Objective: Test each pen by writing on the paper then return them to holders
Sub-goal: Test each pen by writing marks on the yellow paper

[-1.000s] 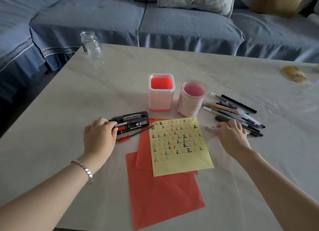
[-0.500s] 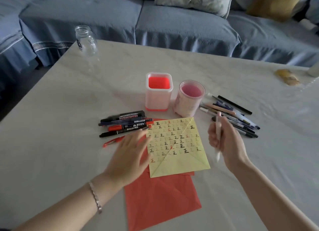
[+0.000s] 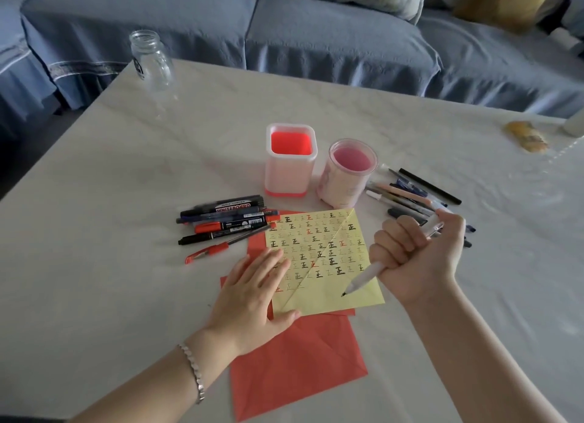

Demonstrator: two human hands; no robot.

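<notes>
**A:** Head view: where is the pen?

**B:** The white pen [image 3: 364, 278] is in the right hand [image 3: 420, 258], with the fingers [image 3: 396, 237] fisted round it. Its long axis slants down and left, and the tip is just over the bare near corner of the yellow paper [image 3: 319, 299].

**A:** And the left hand [image 3: 252, 296]?

**B:** It lies flat, straight-fingered, pressing the paper's left edge onto the worktop [image 3: 110, 264]. I'd say the right hand writes.

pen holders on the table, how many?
2. The square holder stands behind the yellow paper. The round holder stands just right of it, beside the loose pens. Both look empty, and no other holder appears hidden.
</notes>
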